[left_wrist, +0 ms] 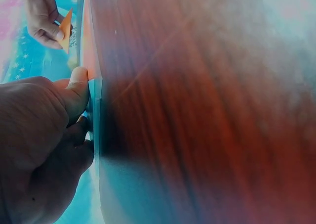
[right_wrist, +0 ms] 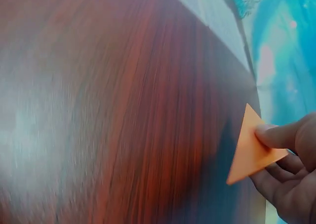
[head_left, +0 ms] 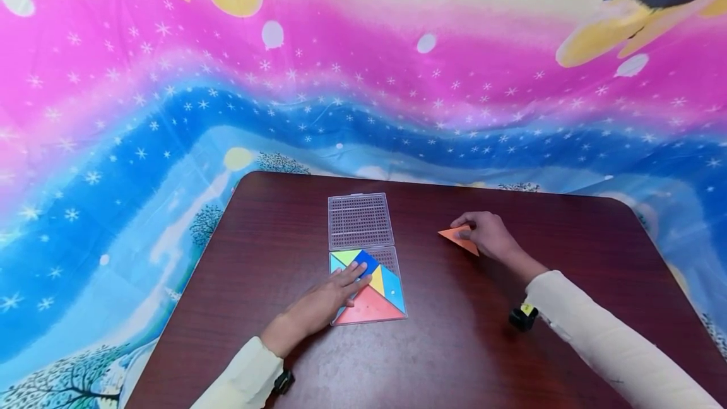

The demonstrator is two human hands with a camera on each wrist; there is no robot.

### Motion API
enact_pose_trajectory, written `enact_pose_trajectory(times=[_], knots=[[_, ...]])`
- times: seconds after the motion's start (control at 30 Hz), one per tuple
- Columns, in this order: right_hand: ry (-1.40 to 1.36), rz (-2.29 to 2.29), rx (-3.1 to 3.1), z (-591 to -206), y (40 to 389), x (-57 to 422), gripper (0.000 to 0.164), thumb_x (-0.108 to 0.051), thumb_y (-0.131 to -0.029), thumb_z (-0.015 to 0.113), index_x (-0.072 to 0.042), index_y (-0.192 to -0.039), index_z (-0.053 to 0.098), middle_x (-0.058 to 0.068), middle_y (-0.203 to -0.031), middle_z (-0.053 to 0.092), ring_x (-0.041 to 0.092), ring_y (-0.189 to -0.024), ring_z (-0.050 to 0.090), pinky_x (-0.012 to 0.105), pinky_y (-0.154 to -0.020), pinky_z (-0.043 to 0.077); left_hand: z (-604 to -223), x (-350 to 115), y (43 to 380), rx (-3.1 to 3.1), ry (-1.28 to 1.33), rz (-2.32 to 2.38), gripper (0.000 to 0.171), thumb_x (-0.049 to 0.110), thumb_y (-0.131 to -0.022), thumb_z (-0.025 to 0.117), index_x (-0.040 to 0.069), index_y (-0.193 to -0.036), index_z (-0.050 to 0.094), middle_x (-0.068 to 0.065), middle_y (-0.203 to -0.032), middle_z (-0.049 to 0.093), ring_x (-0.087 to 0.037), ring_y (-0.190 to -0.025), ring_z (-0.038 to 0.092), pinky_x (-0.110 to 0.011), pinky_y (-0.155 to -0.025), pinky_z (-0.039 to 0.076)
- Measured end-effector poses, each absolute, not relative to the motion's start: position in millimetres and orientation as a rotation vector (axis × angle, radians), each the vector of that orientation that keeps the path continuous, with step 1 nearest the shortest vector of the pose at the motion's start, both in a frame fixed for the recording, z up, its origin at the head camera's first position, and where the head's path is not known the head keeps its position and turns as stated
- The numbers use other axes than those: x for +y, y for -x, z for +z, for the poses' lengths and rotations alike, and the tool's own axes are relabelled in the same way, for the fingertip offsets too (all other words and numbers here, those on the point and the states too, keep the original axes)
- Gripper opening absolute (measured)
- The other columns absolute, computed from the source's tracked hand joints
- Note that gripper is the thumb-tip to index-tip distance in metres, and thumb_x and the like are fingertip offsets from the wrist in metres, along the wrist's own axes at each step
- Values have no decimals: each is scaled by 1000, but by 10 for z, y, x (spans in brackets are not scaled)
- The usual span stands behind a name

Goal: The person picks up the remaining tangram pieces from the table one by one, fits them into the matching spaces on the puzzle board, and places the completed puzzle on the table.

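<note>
An orange triangular tile (head_left: 452, 233) is pinched between the thumb and fingers of my right hand (head_left: 493, 237); in the right wrist view the thumb lies across the face of this orange tile (right_wrist: 245, 157). My left hand (head_left: 324, 300) rests with extended fingers on the tangram pieces in a clear plastic case (head_left: 389, 260). Around those fingers show a red triangle (head_left: 370, 309), a dark blue piece (head_left: 369, 260), a yellow piece (head_left: 377, 279), a light blue piece (head_left: 393, 290) and a yellow-green piece (head_left: 344, 257). Part of the layout is hidden beneath the hand.
The case's gridded lid (head_left: 359, 221) lies folded back flat on the dark wood table (head_left: 449, 346), beyond the pieces. A colourful patterned cloth (head_left: 363, 93) hangs behind the table's far edge. Black wrist devices (head_left: 522, 318) sit at both sleeves.
</note>
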State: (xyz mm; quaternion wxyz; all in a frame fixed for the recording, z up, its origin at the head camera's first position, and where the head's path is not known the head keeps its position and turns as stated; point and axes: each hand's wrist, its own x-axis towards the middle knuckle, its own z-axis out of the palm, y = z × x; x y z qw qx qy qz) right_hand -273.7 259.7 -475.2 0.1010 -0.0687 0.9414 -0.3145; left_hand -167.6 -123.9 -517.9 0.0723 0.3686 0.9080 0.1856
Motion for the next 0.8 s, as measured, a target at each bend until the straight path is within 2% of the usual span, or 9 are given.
enact_pose_trajectory(times=[0.13,0.23,0.5,0.8], knots=[[103,-1038,2726,-4716,2714,2525,21,-16,-96,73,-11,-116,77,17,-123,73,33,-106,69,43,-84,62,-5175,-1238,1672,2722,-1101,569,59,11,-101,63,11,-157,43,-12,-167,33,-32,-156,29,-46,-123,32],[67,-1128,2687,-4711,2707,2487,22,-16,-94,75,-9,-115,77,18,-121,74,33,-108,70,44,-87,63,-5177,-1240,1668,2724,-1106,568,59,12,-101,63,11,-157,43,-13,-167,33,-32,-156,30,-46,-123,32],[57,-1349,2576,-4709,2719,2387,30,-6,-91,77,2,-119,70,24,-113,71,23,-92,73,44,-84,65,-5178,-1243,1673,2733,-1121,554,59,12,-101,63,10,-156,43,-13,-167,34,-33,-155,30,-46,-123,33],[108,-1326,2594,-4677,2741,2240,27,-8,-92,77,2,-116,69,20,-104,72,22,-87,74,47,-84,64,-5153,-1238,1663,2715,-1069,546,59,16,-102,62,13,-158,42,-10,-168,32,-30,-157,27,-44,-124,31]])
